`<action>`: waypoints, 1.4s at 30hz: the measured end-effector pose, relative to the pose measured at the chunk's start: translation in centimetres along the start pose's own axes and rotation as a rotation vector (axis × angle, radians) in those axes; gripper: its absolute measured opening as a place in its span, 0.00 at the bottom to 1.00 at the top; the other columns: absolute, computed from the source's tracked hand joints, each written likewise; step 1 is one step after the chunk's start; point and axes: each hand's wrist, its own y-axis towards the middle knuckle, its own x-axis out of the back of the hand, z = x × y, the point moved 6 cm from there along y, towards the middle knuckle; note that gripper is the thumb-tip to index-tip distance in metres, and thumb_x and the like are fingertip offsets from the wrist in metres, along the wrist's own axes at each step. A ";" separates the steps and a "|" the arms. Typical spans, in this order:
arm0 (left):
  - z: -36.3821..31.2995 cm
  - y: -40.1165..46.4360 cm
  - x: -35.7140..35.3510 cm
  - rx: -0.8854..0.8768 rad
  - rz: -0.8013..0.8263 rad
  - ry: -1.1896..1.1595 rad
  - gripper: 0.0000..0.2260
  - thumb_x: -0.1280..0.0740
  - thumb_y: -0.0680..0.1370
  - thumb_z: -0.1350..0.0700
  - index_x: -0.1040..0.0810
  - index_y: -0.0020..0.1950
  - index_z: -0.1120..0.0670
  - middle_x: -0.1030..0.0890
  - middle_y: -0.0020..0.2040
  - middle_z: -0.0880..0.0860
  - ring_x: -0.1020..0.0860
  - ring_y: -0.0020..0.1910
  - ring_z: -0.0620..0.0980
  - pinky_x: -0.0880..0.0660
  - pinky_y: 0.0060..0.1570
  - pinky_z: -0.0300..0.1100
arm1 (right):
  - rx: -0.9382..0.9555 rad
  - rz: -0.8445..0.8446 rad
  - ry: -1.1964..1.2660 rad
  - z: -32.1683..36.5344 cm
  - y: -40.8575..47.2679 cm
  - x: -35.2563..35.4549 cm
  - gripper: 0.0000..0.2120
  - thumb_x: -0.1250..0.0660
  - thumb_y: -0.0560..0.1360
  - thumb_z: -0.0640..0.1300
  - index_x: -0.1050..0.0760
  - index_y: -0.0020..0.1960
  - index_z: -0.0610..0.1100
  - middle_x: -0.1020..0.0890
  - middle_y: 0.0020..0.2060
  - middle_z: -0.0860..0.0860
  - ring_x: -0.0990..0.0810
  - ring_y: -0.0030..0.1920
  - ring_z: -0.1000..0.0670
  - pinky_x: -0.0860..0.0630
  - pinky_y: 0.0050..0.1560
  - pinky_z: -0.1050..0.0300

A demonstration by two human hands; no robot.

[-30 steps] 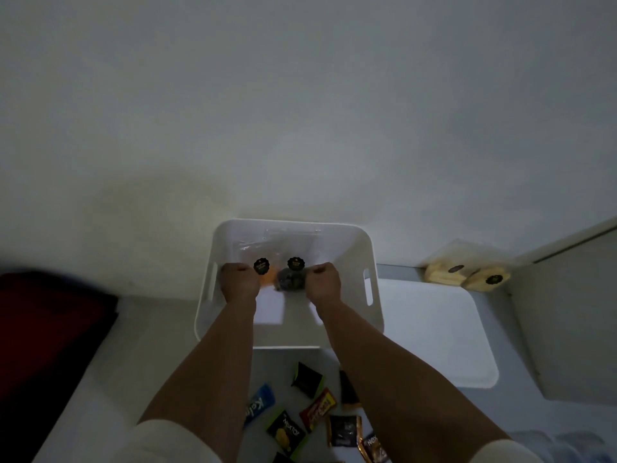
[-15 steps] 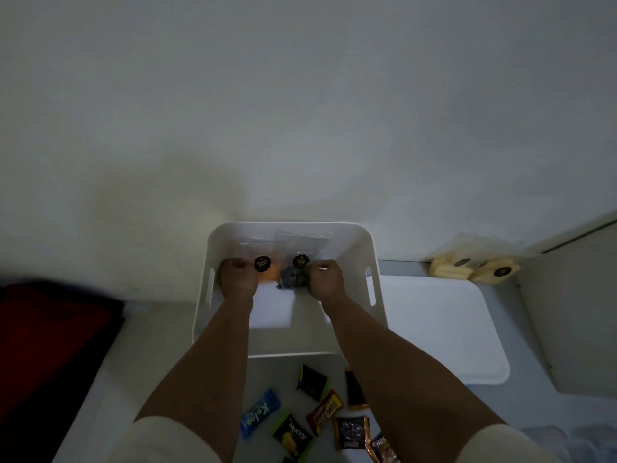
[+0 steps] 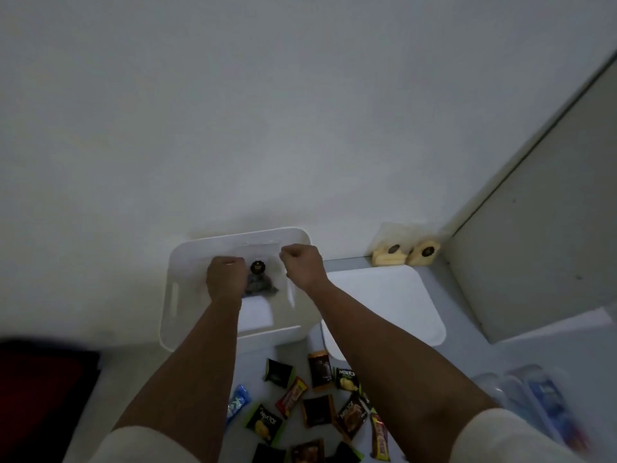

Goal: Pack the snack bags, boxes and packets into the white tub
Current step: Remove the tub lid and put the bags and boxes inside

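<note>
The white tub [image 3: 173, 295] stands on the table against the wall. Inside it is a clear snack bag [image 3: 258, 282] with a round black sticker and dark contents. My left hand [image 3: 225, 277] is a fist inside the tub, gripping the bag's left side. At the bag's upper right corner, over the tub's right rim, my right hand [image 3: 302, 265] is also a fist and seems to pinch the clear film. Several loose snack packets [image 3: 317, 409] lie on the table in front of the tub, between my forearms, among them a blue one [image 3: 237, 404].
A white lid [image 3: 384, 302] lies flat to the right of the tub. Two cream snack bags [image 3: 405, 255] with black stickers lean on the wall behind it. A grey panel [image 3: 551, 245] rises at the right, clear plastic packs [image 3: 534, 396] lie at lower right, and a dark red object [image 3: 40, 396] at lower left.
My right hand has moved right, away from the bag's sticker toward the tub's right rim. Only one black sticker shows now instead of two. The view has swung to the right.
</note>
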 end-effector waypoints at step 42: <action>-7.7 -10.2 -36.0 -0.359 0.337 0.167 0.09 0.35 0.80 0.56 0.15 0.51 0.55 0.14 0.48 0.53 0.18 0.48 0.53 0.28 0.47 0.40 | -0.226 -0.509 0.156 -20.7 9.8 35.4 0.08 0.28 0.74 0.39 0.26 0.38 0.40 0.21 0.37 0.47 0.23 0.41 0.50 0.27 0.46 0.56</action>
